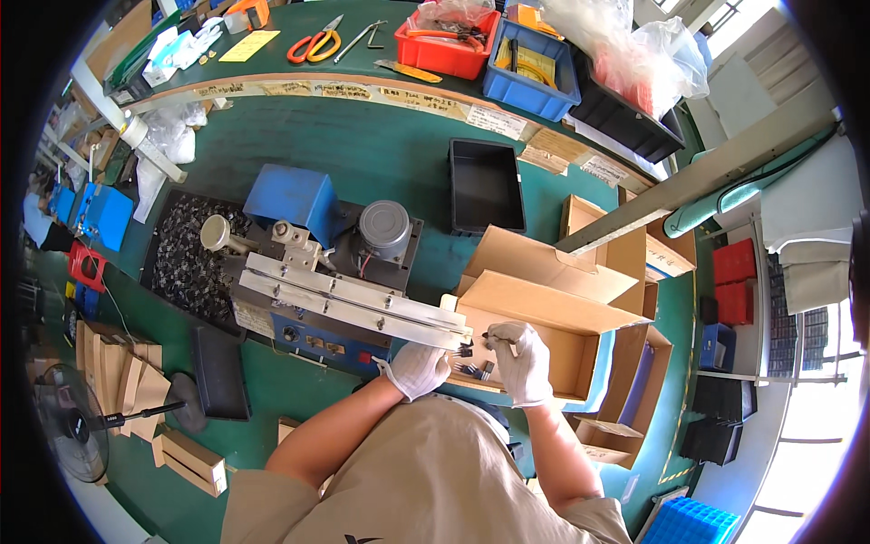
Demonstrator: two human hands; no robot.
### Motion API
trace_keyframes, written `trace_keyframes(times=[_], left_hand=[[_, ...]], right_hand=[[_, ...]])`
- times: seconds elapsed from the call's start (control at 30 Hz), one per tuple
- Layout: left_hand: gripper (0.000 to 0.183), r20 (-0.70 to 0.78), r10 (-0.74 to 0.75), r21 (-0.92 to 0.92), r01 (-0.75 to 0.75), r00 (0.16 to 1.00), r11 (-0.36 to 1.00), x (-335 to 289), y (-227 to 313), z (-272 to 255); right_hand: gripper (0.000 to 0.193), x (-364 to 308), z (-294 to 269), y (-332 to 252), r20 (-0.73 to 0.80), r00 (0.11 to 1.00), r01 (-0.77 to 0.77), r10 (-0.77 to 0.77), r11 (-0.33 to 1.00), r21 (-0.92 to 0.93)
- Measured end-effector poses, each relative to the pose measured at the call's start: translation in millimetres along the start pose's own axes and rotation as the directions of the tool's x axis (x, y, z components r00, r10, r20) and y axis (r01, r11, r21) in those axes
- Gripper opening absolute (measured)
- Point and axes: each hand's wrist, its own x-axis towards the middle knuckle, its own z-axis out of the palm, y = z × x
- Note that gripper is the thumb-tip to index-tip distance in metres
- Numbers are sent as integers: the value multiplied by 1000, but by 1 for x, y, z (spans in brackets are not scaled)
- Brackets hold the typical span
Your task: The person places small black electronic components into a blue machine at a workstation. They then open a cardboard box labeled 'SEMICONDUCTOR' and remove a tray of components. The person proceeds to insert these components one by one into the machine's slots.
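Note:
My right hand (523, 364), in a white glove, is over the open cardboard box (535, 313). Its thumb and fingers pinch a small dark part (489, 341), too small to name exactly. Close to the end of the machine's pale metal rail (353, 304) is my left hand (419, 370), also gloved. The rail partly hides its fingers, so its grip cannot be made out. Several small dark parts with thin metal legs (469, 368) lie in the box between my hands, and another dark part (466, 349) sits at the rail's end.
A heap of small dark parts (190, 258) lies left of the machine's blue housing (292, 201). Beyond stands a black tray (487, 186). Scissors (314, 45), a red bin (447, 43) and a blue bin (532, 77) occupy the shelf. A metal post (698, 186) slants across the right.

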Motion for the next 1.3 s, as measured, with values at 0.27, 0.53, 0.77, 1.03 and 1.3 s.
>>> trace_keyframes(times=[0.27, 0.53, 0.77, 1.03, 1.3], left_hand=[[36, 42, -127, -37, 128, 991, 991, -7, -2, 5], [31, -43, -83, -48, 81, 996, 996, -7, -3, 8], [39, 67, -140, -99, 146, 988, 984, -11, -10, 12], [51, 147, -187, -68, 198, 971, 978, -10, -13, 13], [42, -22, -63, -63, 62, 998, 996, -4, -1, 4]], right_hand=[[29, 11, 12, -8, 98, 966, 245, -239, 968, -56], [35, 14, 18, -13, -88, 995, 38, -48, 993, -108], [33, -10, 3, 56, 237, 838, -269, 491, 751, -603], [28, -14, 10, 54, 254, 797, -258, 548, 689, -677], [25, 10, -22, -12, 240, 969, 3, 60, 967, -256]])
